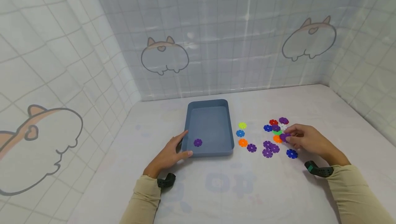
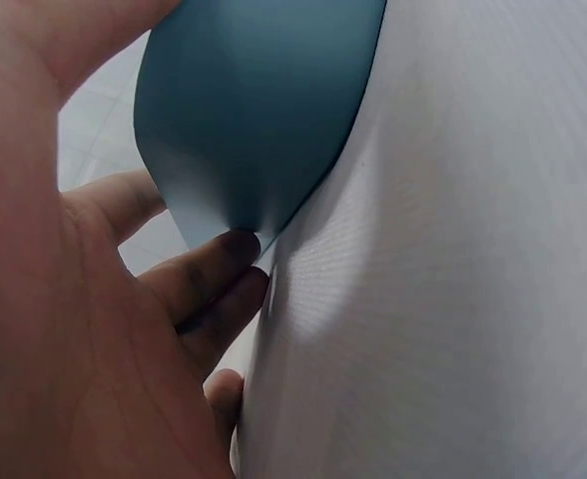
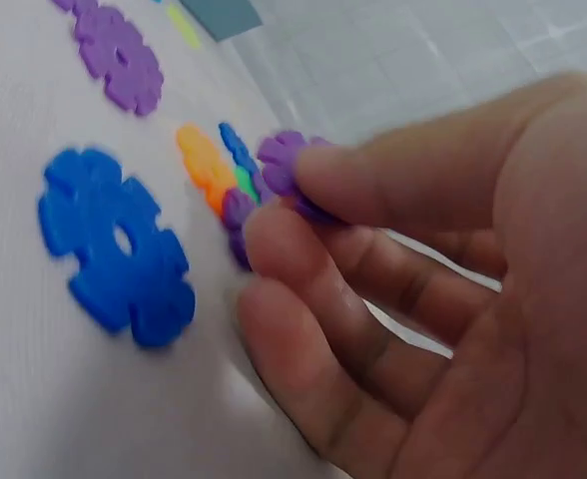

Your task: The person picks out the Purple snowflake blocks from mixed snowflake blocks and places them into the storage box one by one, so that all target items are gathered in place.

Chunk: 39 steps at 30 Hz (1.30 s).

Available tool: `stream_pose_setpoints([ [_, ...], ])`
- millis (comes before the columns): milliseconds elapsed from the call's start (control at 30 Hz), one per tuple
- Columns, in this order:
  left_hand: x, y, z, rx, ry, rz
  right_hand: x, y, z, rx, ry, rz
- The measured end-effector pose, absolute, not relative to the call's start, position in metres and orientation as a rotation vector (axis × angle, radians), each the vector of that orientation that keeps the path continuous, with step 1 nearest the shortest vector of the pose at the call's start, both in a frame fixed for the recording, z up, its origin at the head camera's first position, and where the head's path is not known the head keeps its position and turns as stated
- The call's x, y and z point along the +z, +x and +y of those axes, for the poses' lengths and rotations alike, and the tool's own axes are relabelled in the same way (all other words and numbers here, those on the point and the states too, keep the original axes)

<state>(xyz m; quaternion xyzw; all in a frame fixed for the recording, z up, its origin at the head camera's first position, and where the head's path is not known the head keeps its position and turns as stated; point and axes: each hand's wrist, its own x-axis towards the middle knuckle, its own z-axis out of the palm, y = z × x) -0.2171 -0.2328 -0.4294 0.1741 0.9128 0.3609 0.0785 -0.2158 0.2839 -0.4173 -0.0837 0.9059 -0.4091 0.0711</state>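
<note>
My right hand (image 1: pixel 304 139) pinches a purple notched plastic disc (image 1: pixel 284 137) between thumb and fingers, above the right-hand group of discs. In the right wrist view the thumb overlaps part of this purple disc (image 3: pixel 281 160), and a blue disc (image 3: pixel 119 244) lies flat nearby. My left hand (image 1: pixel 169 152) holds the near left corner of a blue-grey tray (image 1: pixel 208 154), its thumb at the front rim and its fingers along the left wall. Seen from the left wrist, fingertips touch the outside of the tray (image 2: pixel 259 110). One purple disc (image 1: pixel 198 142) lies inside the tray.
Right of the tray lie a yellow disc (image 1: pixel 242 125), a light blue disc (image 1: pixel 240 133), an orange disc (image 1: pixel 242 142) and a purple one (image 1: pixel 252 148). Further right, several discs overlap, among them a red disc (image 1: pixel 273 122). A tiled-pattern backdrop (image 1: pixel 229 62) rises behind the table.
</note>
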Motion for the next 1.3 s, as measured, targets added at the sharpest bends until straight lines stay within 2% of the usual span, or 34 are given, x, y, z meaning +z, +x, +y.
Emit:
stream_pose_setpoints([
  [433, -0.429, -0.216, -0.233, 1.086, 0.517, 2.737, -0.415, -0.213, 0.280, -1.311, -0.127, 2.730],
  [1300, -0.429, -0.217, -0.233, 1.120, 0.563, 2.715, -0.420, -0.212, 0.271, -1.433, -0.209, 2.632],
])
